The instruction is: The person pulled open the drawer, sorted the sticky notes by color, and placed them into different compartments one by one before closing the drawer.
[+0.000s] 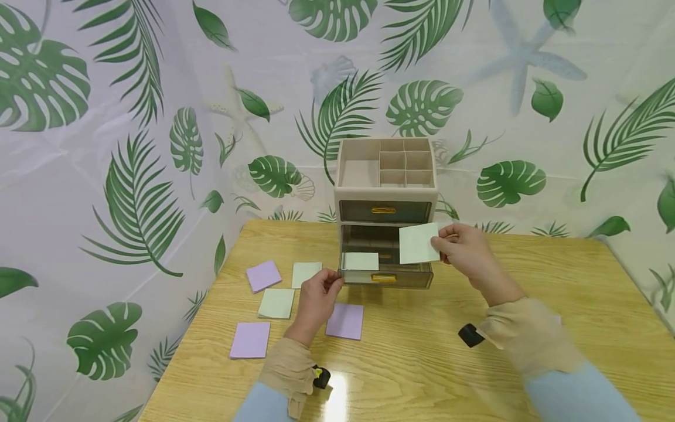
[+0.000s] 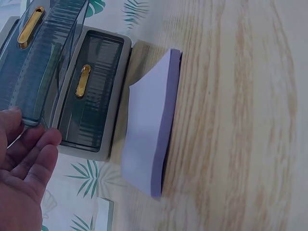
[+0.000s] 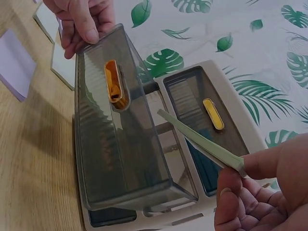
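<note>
Head view shows the right hand point(image 1: 466, 252) pinching a pale green sticky-note pad point(image 1: 418, 244) by its right edge, thumb on the side facing the camera. The pad is up in the air, over the right part of the pulled-out middle drawer point(image 1: 423, 278). It looks almost square, so no side is clearly the long one. Its flat face is turned to the head camera, and it sticks out to the left from the fingers. Right wrist view sees it nearly edge-on, as a thin strip slanting up and left from the fingertips.

The left hand point(image 1: 316, 296) holds the front left corner of that drawer, with the thumb on its front. The drawer is longest from left to right, and its gold handle point(image 1: 384, 278) faces the person. Another green pad point(image 1: 361, 261) is inside, at the left end.

The drawer belongs to a beige desk organizer point(image 1: 386, 193). Its top drawer point(image 1: 358, 211) and bottom drawer point(image 2: 94, 91) are pushed in. A purple pad point(image 1: 344, 321) lies on the wooden table point(image 1: 422, 363) near the left hand. Farther left lie two more purple pads point(image 1: 250, 340) and two green ones point(image 1: 276, 303).
</note>
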`<state>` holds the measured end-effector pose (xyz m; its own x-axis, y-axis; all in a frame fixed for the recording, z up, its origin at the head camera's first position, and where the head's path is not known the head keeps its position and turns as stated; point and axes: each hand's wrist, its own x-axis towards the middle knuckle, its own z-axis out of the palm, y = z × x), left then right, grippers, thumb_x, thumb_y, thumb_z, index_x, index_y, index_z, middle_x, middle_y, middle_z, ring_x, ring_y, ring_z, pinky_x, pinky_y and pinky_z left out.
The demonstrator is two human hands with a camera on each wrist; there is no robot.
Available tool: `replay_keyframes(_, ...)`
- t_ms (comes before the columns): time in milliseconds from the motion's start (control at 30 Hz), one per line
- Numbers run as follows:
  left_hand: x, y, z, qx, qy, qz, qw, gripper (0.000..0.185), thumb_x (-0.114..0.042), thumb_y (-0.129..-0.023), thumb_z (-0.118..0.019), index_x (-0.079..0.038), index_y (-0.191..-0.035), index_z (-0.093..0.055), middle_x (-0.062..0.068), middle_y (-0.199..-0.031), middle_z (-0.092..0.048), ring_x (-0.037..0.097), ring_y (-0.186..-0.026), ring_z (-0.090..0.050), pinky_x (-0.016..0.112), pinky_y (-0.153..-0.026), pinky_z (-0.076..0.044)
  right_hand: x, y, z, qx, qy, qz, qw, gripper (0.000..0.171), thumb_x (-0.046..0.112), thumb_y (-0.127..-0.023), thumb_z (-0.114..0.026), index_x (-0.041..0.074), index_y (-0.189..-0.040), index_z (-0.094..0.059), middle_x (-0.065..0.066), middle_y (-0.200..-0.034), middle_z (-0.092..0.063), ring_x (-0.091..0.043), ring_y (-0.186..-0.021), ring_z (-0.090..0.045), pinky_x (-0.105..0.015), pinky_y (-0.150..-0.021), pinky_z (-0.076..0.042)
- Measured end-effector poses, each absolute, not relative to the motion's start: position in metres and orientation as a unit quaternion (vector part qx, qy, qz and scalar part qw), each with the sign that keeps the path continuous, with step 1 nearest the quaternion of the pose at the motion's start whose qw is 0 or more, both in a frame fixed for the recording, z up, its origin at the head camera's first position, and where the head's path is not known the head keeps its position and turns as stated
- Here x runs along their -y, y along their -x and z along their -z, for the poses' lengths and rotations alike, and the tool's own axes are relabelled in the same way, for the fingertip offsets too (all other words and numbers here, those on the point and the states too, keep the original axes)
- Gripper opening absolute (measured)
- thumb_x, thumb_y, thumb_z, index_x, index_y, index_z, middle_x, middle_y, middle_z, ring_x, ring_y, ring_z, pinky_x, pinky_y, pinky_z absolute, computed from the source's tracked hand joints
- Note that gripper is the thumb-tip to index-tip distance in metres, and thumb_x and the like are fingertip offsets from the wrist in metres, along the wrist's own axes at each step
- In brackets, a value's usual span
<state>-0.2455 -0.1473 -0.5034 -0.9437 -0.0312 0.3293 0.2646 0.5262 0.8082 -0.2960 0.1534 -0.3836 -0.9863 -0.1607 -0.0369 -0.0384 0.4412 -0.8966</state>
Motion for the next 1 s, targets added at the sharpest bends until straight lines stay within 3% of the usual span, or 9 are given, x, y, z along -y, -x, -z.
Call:
replay_keyframes(300,0.147,0.244,0.502,0.862,0.066,0.477,0.156,0.006,-0.015,-0.094,-0.064,-0.009,-0.093,-0.066,0.000,-0.084,-0.069,0.010,-0.072,-0.062,0.023,-0.061,-0.050,-0.133,0.303,0.385,-0.870,0.061,0.484,0.066,0.026,0.018,-0.095,-0.057,-0.005,-0.107,-0.054,-0.010,-0.081,-0.063,-0.017,-0.069,-0.058,-0.029,-0.063,-0.049)
replay_keyframes(567,0.146,0.244,0.502,0.864,0.061,0.474,0.158,0.006,-0.015,-0.094,-0.064,-0.009,-0.092,-0.066,-0.001,-0.083,-0.068,0.010,-0.072,-0.061,0.022,-0.060,-0.050,-0.113,0.308,0.389,-0.882,0.069,0.459,0.083,0.021,0.018,-0.095,-0.057,-0.002,-0.103,-0.057,-0.013,-0.079,-0.065,-0.030,-0.075,-0.062,-0.032,-0.059,-0.044)
replay_keyframes(1000,0.145,0.244,0.502,0.861,0.057,0.481,0.153,0.006,-0.014,-0.094,-0.064,-0.008,-0.092,-0.066,-0.001,-0.082,-0.068,0.010,-0.072,-0.061,0.023,-0.060,-0.050,-0.095,0.313,0.397,-0.899,0.085,0.421,0.091,0.019,0.016,-0.092,-0.062,-0.003,-0.096,-0.062,-0.012,-0.081,-0.067,-0.017,-0.068,-0.064,-0.031,-0.063,-0.050)
